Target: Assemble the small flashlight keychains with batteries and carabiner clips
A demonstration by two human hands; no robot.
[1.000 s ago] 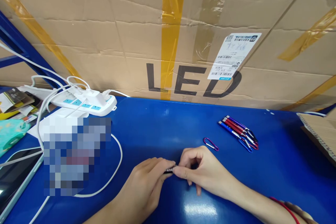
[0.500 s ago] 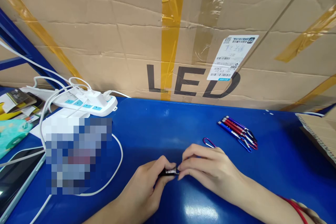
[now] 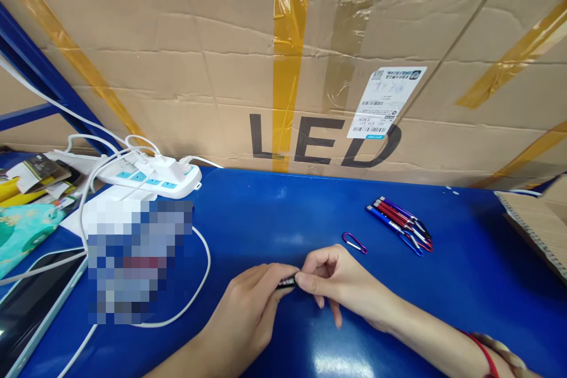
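Note:
Between the thumb and fingers of my left hand is a small black cylinder with white print on its side. Most of its length is hidden in that hand. My right hand pinches the cylinder's right end with thumb and forefinger, while its other fingers hang loosely curled below. The pinched tip is covered. Just beyond my right hand, a purple-red carabiner clip lies on the blue table. Farther right lie several slim metallic penlight-like sticks in blue, red and purple, with carabiners at their near ends.
A large cardboard box marked LED stands along the back. On the left are a white power strip with cables, a phone or tablet and a teal packet. An open carton sits at the right edge.
My right hand has turned, its lower fingers dropping while thumb and forefinger stay at the cylinder's end. More of the purple-red carabiner shows. The view has shifted slightly.

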